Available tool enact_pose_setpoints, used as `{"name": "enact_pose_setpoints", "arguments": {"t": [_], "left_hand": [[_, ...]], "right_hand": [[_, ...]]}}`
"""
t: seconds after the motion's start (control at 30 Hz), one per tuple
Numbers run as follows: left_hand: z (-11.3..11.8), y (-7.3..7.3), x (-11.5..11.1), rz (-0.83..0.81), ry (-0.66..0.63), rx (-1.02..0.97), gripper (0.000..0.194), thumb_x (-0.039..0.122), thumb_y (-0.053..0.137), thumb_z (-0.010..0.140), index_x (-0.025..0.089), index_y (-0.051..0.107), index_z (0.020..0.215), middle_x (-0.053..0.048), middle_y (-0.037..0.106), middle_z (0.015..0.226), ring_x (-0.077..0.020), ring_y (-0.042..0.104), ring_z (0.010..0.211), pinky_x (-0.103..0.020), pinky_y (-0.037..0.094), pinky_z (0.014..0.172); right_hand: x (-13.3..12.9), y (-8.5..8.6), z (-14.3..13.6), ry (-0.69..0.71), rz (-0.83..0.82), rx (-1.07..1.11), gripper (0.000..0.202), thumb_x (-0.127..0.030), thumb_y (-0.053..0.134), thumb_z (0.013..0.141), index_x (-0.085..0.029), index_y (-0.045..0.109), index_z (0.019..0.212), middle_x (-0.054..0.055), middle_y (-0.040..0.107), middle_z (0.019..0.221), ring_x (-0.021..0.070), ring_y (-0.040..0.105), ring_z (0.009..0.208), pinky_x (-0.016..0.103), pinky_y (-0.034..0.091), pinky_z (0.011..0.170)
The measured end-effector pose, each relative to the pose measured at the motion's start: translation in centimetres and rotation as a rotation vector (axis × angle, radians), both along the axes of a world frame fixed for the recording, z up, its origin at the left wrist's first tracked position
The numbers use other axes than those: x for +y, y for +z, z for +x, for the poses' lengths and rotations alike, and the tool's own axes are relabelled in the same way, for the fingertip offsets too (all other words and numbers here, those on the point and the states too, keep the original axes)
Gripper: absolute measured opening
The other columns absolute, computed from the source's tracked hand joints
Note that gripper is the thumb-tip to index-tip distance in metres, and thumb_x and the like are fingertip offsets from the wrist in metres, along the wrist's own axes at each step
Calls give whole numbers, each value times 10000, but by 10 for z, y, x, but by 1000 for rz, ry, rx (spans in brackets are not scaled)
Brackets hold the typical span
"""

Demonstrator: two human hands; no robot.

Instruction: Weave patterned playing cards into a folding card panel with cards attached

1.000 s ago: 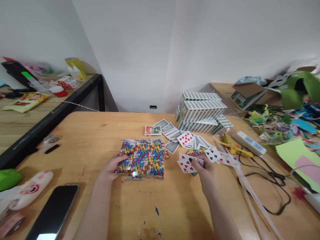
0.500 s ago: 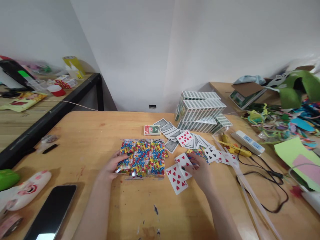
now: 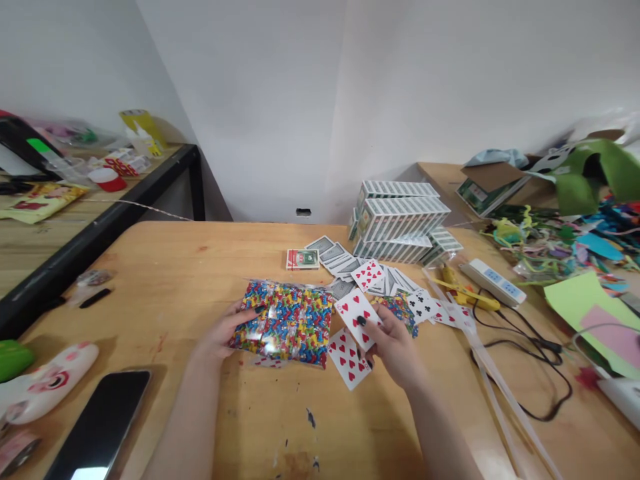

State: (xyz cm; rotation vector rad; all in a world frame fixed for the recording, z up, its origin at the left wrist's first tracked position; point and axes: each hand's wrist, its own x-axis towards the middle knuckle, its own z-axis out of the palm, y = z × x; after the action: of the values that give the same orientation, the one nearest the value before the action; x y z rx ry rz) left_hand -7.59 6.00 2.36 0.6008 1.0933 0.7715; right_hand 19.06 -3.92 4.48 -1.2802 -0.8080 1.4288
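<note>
My left hand [image 3: 227, 331] grips the left edge of a flat, glossy packet [image 3: 285, 320] with a busy multicoloured pattern, thumb on top. The packet is tilted, lifted off the table at its near side, and a red playing card [image 3: 267, 362] peeks out beneath it. Between thumb and fingers, my right hand [image 3: 393, 343] pinches a heart playing card [image 3: 356, 312]. Below that card lies an eight of hearts [image 3: 347, 360], face up. Partly behind my right hand is a second piece with the same colourful pattern [image 3: 405, 310].
Face-down cards [image 3: 340, 260] fan out behind, beside a card box [image 3: 303, 259]. Striped cartons [image 3: 403, 220] are stacked at the back. A glue gun [image 3: 467, 293], power strip [image 3: 493, 281], cable and clear sticks [image 3: 500, 387] lie right; a phone [image 3: 100, 427] lies left.
My right hand has raised the heart card off the table and moved it slightly left. My left hand has tilted the packet up, showing a card underneath.
</note>
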Motion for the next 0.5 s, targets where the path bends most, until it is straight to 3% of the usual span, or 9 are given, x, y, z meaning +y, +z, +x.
{"name": "enact_pose_setpoints", "arguments": {"t": [0.13, 0.33, 0.5], "left_hand": [[-2, -4, 1, -10, -5, -17, 381, 57, 672, 531, 133, 632, 902, -74, 710, 693, -254, 667, 606, -317, 543, 543], [-3, -4, 2, -28, 11, -3, 386, 50, 670, 529, 135, 638, 904, -76, 708, 685, -261, 666, 608, -322, 539, 528], [-2, -3, 1, -1, 8, 3, 338, 64, 671, 522, 147, 647, 849, -64, 707, 675, -247, 663, 580, -314, 535, 537]], "right_hand": [[0, 0, -9, 28, -6, -32, 260, -407, 580, 731, -194, 461, 819, -49, 575, 555, 86, 497, 358, 186, 374, 327], [1, 0, -8, -99, 10, -34, 261, -399, 598, 718, -202, 456, 813, -76, 529, 499, 74, 471, 336, 168, 338, 311], [0, -1, -11, -23, -16, -38, 246, -409, 573, 734, -203, 457, 804, -69, 553, 506, 90, 500, 346, 181, 358, 323]]}}
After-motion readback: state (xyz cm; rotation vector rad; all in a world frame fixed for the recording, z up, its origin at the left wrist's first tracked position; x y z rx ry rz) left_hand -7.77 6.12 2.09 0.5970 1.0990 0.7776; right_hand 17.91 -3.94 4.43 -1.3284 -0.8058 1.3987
